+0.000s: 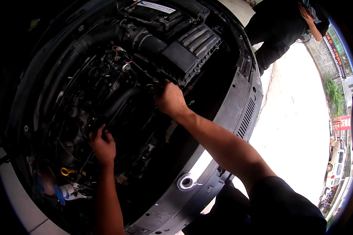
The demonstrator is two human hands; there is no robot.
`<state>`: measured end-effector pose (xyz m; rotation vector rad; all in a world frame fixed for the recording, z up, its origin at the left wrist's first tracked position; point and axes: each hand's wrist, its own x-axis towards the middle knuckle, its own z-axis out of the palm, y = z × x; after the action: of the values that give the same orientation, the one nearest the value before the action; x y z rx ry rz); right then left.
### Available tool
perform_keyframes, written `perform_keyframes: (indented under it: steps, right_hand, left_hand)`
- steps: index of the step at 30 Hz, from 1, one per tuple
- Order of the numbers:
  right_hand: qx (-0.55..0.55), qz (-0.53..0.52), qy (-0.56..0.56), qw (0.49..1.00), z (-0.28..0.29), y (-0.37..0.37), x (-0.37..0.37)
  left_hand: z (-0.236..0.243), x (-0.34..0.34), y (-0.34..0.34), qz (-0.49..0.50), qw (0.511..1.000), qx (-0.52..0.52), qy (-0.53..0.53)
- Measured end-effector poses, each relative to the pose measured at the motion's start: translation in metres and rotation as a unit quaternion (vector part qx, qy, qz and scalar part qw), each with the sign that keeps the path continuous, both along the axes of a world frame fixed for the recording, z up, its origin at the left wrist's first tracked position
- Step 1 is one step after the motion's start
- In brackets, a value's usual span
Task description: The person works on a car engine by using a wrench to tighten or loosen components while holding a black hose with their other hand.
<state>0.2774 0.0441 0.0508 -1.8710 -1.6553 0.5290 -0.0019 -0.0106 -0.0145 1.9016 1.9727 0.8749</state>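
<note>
Both of my hands reach into a car's engine bay. My right hand (171, 98) is closed in a fist beside the black air filter box (179, 58); its fingers face away from me, and whatever they grip is lost in shadow. My left hand (102, 148) is held lower, fingers spread and slightly bent, at the near end of a thick black hose (121, 100). Nothing shows in it, and I cannot tell whether its fingertips touch the hose. A round metal fitting (126, 67) with wires stands beyond the hose.
A roll of white tape (187, 181) lies on the grey front panel (227, 117). A yellow dipstick ring (68, 171) and a blue cap (60, 195) sit at the lower left. A ribbed intake hose (100, 37) crosses the far side. Another person (278, 27) stands at upper right.
</note>
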Motion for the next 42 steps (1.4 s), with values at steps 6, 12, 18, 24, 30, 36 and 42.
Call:
perform_keyframes:
  steps: [6, 12, 18, 24, 30, 36, 42]
  right_hand:
    - [-0.128, 0.095, 0.164, 0.974, 0.056, -0.135, 0.094]
    - [0.011, 0.438, 0.036, 0.898, 0.019, -0.183, 0.152]
    - [0.203, 0.561, 0.073, 0.799, -0.043, -0.181, 0.091]
    - [0.329, 0.532, 0.025, 0.780, -0.052, -0.165, 0.091]
    - [0.374, 0.504, 0.005, 0.779, -0.041, -0.157, 0.084]
    - [0.325, 0.585, 0.017, 0.743, -0.043, -0.158, 0.093]
    - [0.328, 0.600, -0.002, 0.730, -0.044, -0.164, 0.103]
  left_hand:
    - [0.008, -0.019, -0.005, 0.016, 0.996, 0.006, 0.088]
    - [0.069, 0.069, -0.070, 0.030, 0.994, 0.099, 0.015]
    - [0.064, 0.139, -0.246, -0.200, 0.946, -0.048, 0.251]
    - [0.018, 0.150, -0.268, -0.065, 0.965, 0.043, 0.252]
    - [0.024, 0.148, -0.263, -0.064, 0.963, 0.069, 0.252]
    - [0.022, 0.155, -0.264, -0.060, 0.957, 0.119, 0.257]
    - [0.038, 0.162, -0.266, -0.075, 0.940, 0.161, 0.292]
